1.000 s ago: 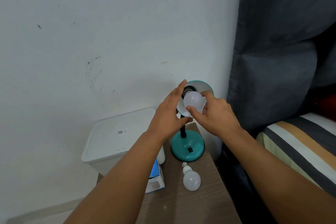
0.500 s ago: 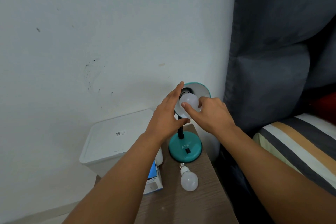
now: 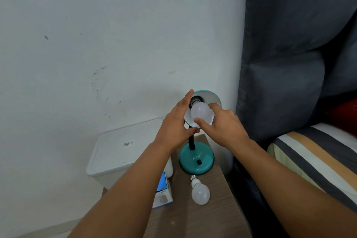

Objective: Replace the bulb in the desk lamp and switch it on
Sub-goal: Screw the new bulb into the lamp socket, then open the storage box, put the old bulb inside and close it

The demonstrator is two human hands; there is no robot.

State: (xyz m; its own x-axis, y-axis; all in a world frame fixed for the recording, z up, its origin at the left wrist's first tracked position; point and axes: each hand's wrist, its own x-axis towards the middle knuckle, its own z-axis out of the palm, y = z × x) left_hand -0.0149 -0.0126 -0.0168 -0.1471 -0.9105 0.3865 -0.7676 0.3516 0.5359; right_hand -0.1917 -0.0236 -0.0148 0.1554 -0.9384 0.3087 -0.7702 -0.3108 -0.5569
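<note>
Screwing-in step: right hand (image 3: pixel 222 127) pinches LED bulb (image 3: pixel 201 112) at lamp socket (image 3: pixel 196 99); left hand (image 3: pixel 176 127), fingers apart, braces shade (image 3: pixel 212 95). Next: twist until seated.

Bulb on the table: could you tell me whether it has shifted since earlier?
No; the bulb still lies just in front of the lamp base.

You've got a frosted white bulb (image 3: pixel 201 112) sitting at the black socket inside the teal desk lamp (image 3: pixel 196 158), shade tilted toward you. Your second white bulb (image 3: pixel 200 193) lies on its side just before the round base.
</note>
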